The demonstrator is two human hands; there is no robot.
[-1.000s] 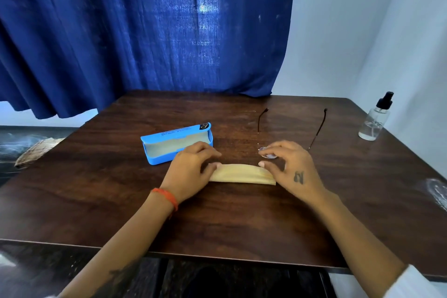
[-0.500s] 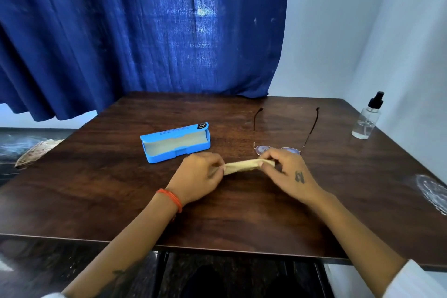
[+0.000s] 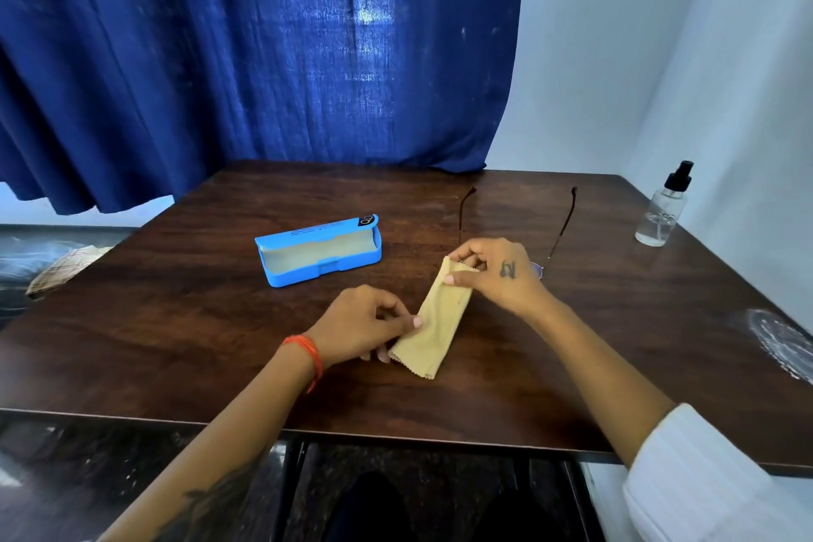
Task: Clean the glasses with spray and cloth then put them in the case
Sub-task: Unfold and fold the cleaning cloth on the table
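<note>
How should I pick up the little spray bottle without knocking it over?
Grip the spray bottle round its clear round body, below the black pump top, probably coming from the side nearer you. It stands upright by the table's right edge, apart from the glasses, and the narrow top looks harder to hold steady.

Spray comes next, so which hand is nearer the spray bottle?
Right. The right hand pinches the cloth's far end, mid-table, left of the spray bottle. The left hand holds the near end, farther away.
</note>
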